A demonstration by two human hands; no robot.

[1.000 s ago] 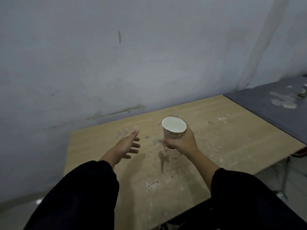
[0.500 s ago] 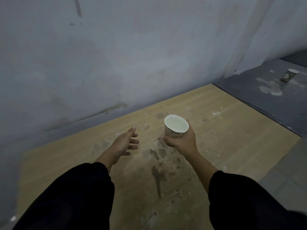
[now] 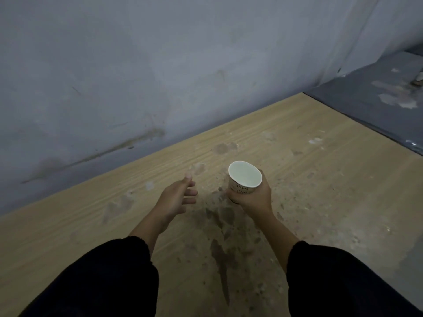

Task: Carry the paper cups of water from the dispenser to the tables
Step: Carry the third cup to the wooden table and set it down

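Head view: round white paper cup [image 3: 244, 178] with printed lettering, upright and gripped around its lower wall by right hand [image 3: 253, 199] above stained, wood-grain table [image 3: 320, 179], left hand [image 3: 176, 197] open, fingers loosely spread beside it, smudged grey plaster wall [image 3: 160, 65] behind.

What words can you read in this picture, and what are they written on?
"Drink": dark handwriting-style print on the side of the paper cup held in the right hand.
A second line under it may say "coffee", but it is too blurred to be sure.
Nothing else carries readable text; the far cup on the grey table is too small.
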